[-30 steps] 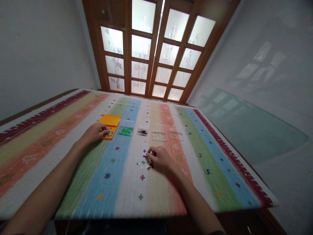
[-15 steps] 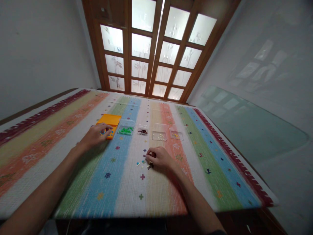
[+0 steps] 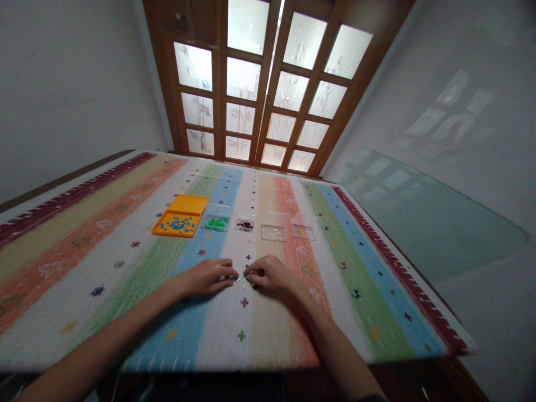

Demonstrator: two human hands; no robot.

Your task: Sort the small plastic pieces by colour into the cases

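My left hand (image 3: 214,276) and my right hand (image 3: 271,273) face each other low over the white stripe of the tablecloth, fingertips a small gap apart. The left fingers are pinched, with a tiny blue piece (image 3: 237,278) at their tips. My right fingers are also closed; a speck of blue (image 3: 245,274) shows at their tips, but what they grip is too small to make out. Between and below the hands lie a few tiny pale pieces (image 3: 243,286). Dark bits (image 3: 255,287) sit under the right hand, partly hidden.
An open orange box (image 3: 173,233) with blue pieces (image 3: 178,223) stands back left. Right of it are clear boxes: one with green pieces (image 3: 216,224), one with dark pieces (image 3: 245,225), one with pale pieces (image 3: 274,233), one with yellow pieces (image 3: 302,231). A striped cloth (image 3: 226,346) covers the table.
My left hand has left the orange box and come right and nearer, beside my right hand. The right hand has shifted slightly left and down, its fingertips closer to the small pieces.
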